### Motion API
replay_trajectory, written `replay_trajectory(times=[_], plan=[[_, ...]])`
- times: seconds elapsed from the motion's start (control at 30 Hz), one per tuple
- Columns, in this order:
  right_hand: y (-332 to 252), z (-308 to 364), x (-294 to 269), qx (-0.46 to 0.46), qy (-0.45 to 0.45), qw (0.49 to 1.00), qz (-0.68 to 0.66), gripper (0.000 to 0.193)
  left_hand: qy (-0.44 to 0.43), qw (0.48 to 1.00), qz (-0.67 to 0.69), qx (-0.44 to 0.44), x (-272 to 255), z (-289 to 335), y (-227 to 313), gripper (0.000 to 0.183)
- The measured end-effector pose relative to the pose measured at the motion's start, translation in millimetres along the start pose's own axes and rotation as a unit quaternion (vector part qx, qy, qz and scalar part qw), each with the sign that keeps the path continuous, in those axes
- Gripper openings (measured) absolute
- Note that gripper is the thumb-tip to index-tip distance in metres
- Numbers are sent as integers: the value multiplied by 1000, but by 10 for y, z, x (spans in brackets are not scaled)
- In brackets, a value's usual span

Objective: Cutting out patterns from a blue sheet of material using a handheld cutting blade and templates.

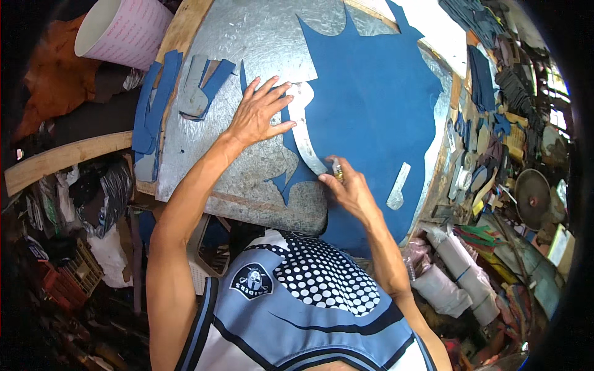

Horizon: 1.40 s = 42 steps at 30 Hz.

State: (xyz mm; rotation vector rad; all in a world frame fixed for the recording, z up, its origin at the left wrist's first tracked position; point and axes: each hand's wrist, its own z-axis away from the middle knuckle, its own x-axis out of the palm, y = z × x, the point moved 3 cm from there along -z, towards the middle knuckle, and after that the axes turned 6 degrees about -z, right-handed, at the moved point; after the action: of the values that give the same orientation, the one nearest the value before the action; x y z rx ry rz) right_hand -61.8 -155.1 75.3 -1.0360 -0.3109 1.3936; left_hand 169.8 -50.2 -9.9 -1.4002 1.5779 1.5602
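A large blue sheet of leather-like material (377, 105) lies across a metal-topped work table (216, 148). On its left part rests a curved whitish metal template (303, 133), wide at the far end and narrowing toward me. My left hand (257, 114) is open, fingers spread, with its fingertips at the template's left edge and upper end. At the template's near end, my right hand (351, 188) is closed around a short knife (338, 171) with a brass-coloured handle. The blade can hardly be made out. A smaller metal template (399, 185) lies on the sheet to the right.
Cut blue strips (151, 105) and offcuts (210, 86) lie on the table's left side. A pale bucket (127, 31) stands at the far left. Tools and scraps crowd the right edge, with plastic-wrapped rolls (448, 272) below and a round fan (532, 190) farther right.
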Motion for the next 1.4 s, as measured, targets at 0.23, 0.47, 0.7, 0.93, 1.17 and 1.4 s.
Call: replay_trajectory(times=[0.23,0.47,0.7,0.93,1.17,1.4], plan=[[-14,149,-249,-62,55,984,158,38,-23,993,-65,96,-175,-223,240,34],[-551,-365,421,-181,103,966,151,34,-431,899,62,49,-123,-1214,100,81],[-526,-1032,611,-158,253,942,151,31,-611,778,126,-66,-61,-1567,150,90],[-520,-1123,599,-161,280,928,188,29,-708,681,169,-80,-221,-1563,132,108],[-568,-1162,673,-145,272,930,202,27,-688,680,183,-175,-184,-1484,143,110],[-539,-1187,719,-146,277,926,209,27,-657,687,195,-242,-122,-1427,184,113]])
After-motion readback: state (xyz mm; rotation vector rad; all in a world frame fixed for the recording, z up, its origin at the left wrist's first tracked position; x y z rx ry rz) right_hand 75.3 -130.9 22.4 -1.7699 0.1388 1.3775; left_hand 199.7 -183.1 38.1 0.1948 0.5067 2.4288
